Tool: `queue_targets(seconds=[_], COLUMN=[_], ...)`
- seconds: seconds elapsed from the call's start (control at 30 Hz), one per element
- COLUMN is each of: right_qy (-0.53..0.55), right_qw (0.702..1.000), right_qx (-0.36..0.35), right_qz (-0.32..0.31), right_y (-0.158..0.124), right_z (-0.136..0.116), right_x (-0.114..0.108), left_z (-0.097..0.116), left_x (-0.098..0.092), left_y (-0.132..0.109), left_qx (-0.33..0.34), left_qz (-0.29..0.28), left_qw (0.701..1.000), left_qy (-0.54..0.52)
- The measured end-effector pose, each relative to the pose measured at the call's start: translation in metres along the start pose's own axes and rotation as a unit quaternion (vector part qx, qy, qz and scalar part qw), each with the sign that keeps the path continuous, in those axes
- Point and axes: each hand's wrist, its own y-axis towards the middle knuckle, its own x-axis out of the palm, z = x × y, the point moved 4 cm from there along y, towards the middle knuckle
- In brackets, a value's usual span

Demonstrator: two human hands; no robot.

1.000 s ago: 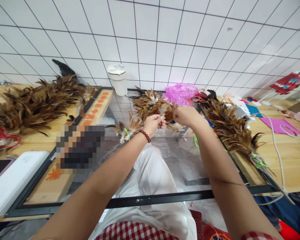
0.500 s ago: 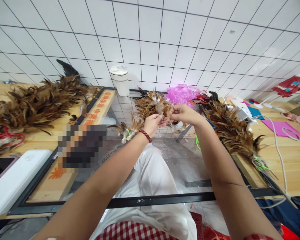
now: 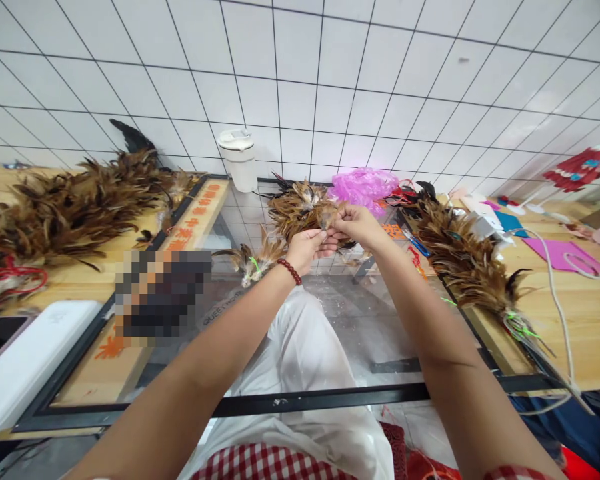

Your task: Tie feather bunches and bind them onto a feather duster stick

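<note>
My left hand (image 3: 310,249), with a beaded bracelet on its wrist, is closed in a pinch on a small brownish-grey feather (image 3: 325,217). Touching it from the right, my right hand (image 3: 356,227) has its thumb and fingers pressed together at the same feather. Just behind both hands lies a pile of brown feathers (image 3: 300,203) on the glass tabletop. A small feather bunch bound with green string (image 3: 255,263) rests left of my left wrist. The feather's lower end is hidden by my fingers.
A white lidded cup (image 3: 239,160) and a pink plastic bag (image 3: 364,187) stand near the tiled wall. Long feather bundles lie at left (image 3: 70,207) and right (image 3: 470,257). A white box-like device (image 3: 40,360) is at the front left; a white cable (image 3: 555,300) runs at right.
My right hand has shifted slightly left and its forearm has swung inward, uncovering a blue tool and red-orange strings on the right. My left hand has hardly moved.
</note>
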Motion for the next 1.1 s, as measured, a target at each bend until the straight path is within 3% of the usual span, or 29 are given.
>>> queue_targets(seconds=[0.13, 0.27, 0.33, 0.47, 0.63, 0.73, 0.83, 0.93, 1.0, 1.1], right_qy=[-0.169, -0.369, -0.437, -0.474, -0.486, -0.505, -0.551, -0.607, -0.627, -0.626], right_qw=[0.983, 0.925, 0.896, 0.875, 0.865, 0.853, 0.832, 0.789, 0.771, 0.773], right_qx=[-0.066, -0.087, -0.076, -0.078, -0.121, -0.109, -0.059, 0.002, 0.019, 0.01], right_qz=[-0.027, 0.013, -0.003, -0.062, 0.038, 0.077, 0.006, -0.097, -0.109, -0.106], right_y=[-0.003, -0.01, -0.013, -0.015, -0.016, -0.018, -0.017, -0.017, -0.016, -0.014], right_z=[-0.008, -0.02, -0.022, -0.016, -0.021, -0.026, -0.023, -0.011, -0.004, 0.0], right_x=[0.0, -0.005, -0.005, 0.005, 0.014, 0.008, 0.001, 0.0, 0.003, 0.006], left_z=[0.0, 0.0, 0.001, 0.001, -0.001, 0.0, 0.002, 0.003, 0.003, 0.003], left_x=[0.0, -0.004, -0.006, -0.009, -0.006, -0.005, -0.007, -0.01, -0.01, -0.011], left_y=[0.0, 0.003, 0.005, 0.009, 0.007, 0.005, 0.005, 0.006, 0.007, 0.007], left_qx=[0.003, 0.004, 0.011, 0.017, -0.016, -0.017, 0.006, 0.028, 0.033, 0.032], left_qz=[-0.001, 0.005, 0.007, -0.01, -0.009, -0.006, 0.011, 0.035, 0.04, 0.043], left_qw=[1.0, 1.0, 0.997, 0.99, 0.99, 0.99, 0.99, 0.99, 0.991, 0.99], left_qy=[0.007, -0.03, -0.082, -0.141, -0.138, -0.139, -0.139, -0.131, -0.127, -0.13])
